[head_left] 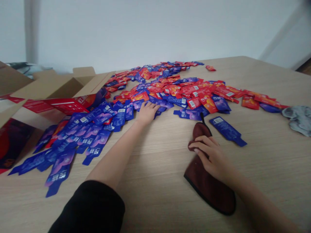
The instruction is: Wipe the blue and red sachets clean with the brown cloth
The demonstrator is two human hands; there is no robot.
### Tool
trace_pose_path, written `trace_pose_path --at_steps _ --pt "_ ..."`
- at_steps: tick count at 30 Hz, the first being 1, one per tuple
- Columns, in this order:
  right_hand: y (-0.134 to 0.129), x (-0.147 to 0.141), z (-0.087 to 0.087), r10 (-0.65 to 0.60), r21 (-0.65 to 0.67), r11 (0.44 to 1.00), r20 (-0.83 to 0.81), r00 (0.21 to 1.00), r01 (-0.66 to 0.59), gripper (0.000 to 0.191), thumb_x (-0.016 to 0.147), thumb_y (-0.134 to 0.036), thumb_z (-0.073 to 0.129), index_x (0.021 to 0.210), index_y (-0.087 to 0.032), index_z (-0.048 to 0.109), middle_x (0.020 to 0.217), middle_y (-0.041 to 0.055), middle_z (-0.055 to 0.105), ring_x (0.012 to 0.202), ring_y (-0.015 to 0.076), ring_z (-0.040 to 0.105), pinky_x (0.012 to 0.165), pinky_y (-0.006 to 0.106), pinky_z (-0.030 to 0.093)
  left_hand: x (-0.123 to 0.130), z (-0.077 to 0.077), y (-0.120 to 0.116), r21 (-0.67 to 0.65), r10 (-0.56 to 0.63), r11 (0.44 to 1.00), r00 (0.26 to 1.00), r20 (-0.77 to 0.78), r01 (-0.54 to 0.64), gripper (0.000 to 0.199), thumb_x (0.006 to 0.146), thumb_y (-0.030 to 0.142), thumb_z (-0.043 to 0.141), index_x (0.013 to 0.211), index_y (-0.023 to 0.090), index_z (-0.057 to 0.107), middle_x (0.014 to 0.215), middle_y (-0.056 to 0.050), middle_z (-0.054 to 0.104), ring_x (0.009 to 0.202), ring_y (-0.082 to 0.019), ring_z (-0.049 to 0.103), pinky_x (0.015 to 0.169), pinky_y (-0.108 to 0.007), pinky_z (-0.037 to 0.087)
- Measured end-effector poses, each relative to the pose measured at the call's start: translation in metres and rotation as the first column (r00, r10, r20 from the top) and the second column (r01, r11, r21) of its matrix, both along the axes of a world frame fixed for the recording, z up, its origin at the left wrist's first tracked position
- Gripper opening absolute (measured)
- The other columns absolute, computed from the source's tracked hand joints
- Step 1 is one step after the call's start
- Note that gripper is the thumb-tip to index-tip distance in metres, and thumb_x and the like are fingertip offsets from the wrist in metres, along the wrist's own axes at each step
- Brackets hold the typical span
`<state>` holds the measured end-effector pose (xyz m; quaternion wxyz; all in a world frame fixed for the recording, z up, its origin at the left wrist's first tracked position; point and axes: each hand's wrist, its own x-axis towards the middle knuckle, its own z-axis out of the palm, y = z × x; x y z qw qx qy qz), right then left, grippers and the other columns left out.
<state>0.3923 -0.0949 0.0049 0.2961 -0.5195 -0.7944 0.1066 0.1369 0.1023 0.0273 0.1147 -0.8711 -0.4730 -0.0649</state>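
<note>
My left hand reaches forward, with its fingers stretched out over the near edge of a heap of blue sachets. My right hand is closed on a dark maroon cloth piece with black edging, shaped like an eye mask. Its fingers pinch the cloth near the upper end, where a short black strap shows. Part of the cloth is hidden under the hand. One blue sachet lies by itself just right of the cloth, and another blue sachet lies beyond it.
Red sachets mixed with blue ones spread across the wooden table. At left stand open cardboard boxes, with overlapping blue sachets in front. A crumpled grey cloth lies at the right edge. A pale wall rises behind.
</note>
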Motion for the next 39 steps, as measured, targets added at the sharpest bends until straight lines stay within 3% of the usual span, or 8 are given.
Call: trace_pose_path --at_steps 7,11,14,18,22,31,35,39 --pt "0.000 0.004 0.002 -0.016 0.025 1.000 -0.027 1.000 0.016 0.024 0.092 -0.016 0.046 0.100 -0.024 0.067 0.106 0.0074 0.062 0.100 0.0248 0.056 0.088 0.046 0.048 -0.006 0.049 -0.126 0.081 -0.009 0.997 0.999 -0.032 0.012 0.034 0.096 0.008 0.036 0.119 0.013 0.060 0.095 -0.012 0.068 0.095 -0.028 0.060 0.081 -0.043 0.045" --pt "0.001 0.006 0.002 -0.016 0.026 1.000 -0.012 1.000 0.016 0.024 0.091 -0.017 0.047 0.100 -0.025 0.068 0.106 0.0072 0.063 0.099 0.0248 0.058 0.087 0.046 0.048 -0.004 0.023 -0.221 -0.041 -0.054 0.998 0.997 -0.061 0.051 0.037 0.091 0.006 0.045 0.126 0.011 0.056 0.096 -0.010 0.068 0.085 -0.025 0.061 0.072 -0.038 0.051" --pt "0.003 0.005 -0.003 -0.016 0.038 0.999 -0.011 1.000 0.017 0.024 0.089 -0.017 0.049 0.100 -0.026 0.069 0.106 0.0068 0.064 0.098 0.0250 0.058 0.084 0.045 0.049 0.002 -0.012 -0.259 -0.106 -0.014 0.994 0.998 -0.065 0.008 0.036 0.090 0.013 0.053 0.126 0.009 0.057 0.121 -0.016 0.063 0.101 -0.028 0.060 0.081 -0.040 0.053" --pt "0.003 0.001 -0.009 -0.006 0.046 0.999 -0.016 1.000 0.006 0.023 0.089 -0.020 0.049 0.098 -0.025 0.070 0.103 0.0073 0.064 0.100 0.0260 0.058 0.087 0.048 0.047 -0.003 -0.015 -0.258 -0.219 -0.016 0.975 0.996 0.086 0.035 0.054 0.094 0.042 0.053 0.136 0.007 0.050 0.135 -0.018 0.055 0.116 -0.031 0.052 0.095 -0.045 0.048" --pt "0.000 -0.007 0.001 -0.013 0.040 0.999 -0.056 0.998 0.015 0.021 0.091 -0.020 0.048 0.098 -0.025 0.068 0.103 0.0065 0.064 0.102 0.0254 0.058 0.091 0.047 0.045 -0.028 0.000 -0.251 -0.214 -0.060 0.973 0.989 0.136 0.089 0.040 0.099 0.027 0.041 0.134 0.012 0.052 0.132 -0.012 0.058 0.117 -0.028 0.051 0.098 -0.044 0.045" --pt "-0.024 -0.088 0.049 0.182 0.060 0.982 -0.003 0.983 -0.181 0.026 0.090 -0.013 0.047 0.105 -0.024 0.065 0.109 0.0079 0.060 0.104 0.0242 0.053 0.093 0.044 0.043 -0.051 -0.034 -0.273 -0.156 0.001 0.987 0.984 0.178 0.027 0.047 0.095 0.028 0.047 0.140 0.015 0.049 0.138 -0.014 0.054 0.123 -0.030 0.049 0.099 -0.046 0.042" --pt "-0.031 -0.126 0.033 0.304 -0.061 0.953 0.194 0.933 -0.298 0.026 0.090 -0.013 0.048 0.106 -0.022 0.068 0.108 0.0090 0.061 0.096 0.0247 0.050 0.082 0.042 0.044 -0.049 -0.030 -0.270 -0.186 0.018 0.982 0.984 0.180 0.016 0.038 0.093 0.027 0.050 0.126 0.012 0.060 0.133 -0.017 0.056 0.120 -0.032 0.051 0.097 -0.048 0.045" --pt "-0.032 -0.117 0.012 0.260 -0.127 0.964 0.245 0.934 -0.235 0.026 0.091 -0.016 0.049 0.105 -0.024 0.069 0.108 0.0080 0.062 0.094 0.0255 0.048 0.082 0.044 0.042 -0.058 -0.026 -0.270 -0.247 -0.020 0.966 0.977 0.214 0.074 0.045 0.093 0.027 0.051 0.136 0.013 0.051 0.134 -0.015 0.055 0.121 -0.031 0.050 0.099 -0.048 0.046"
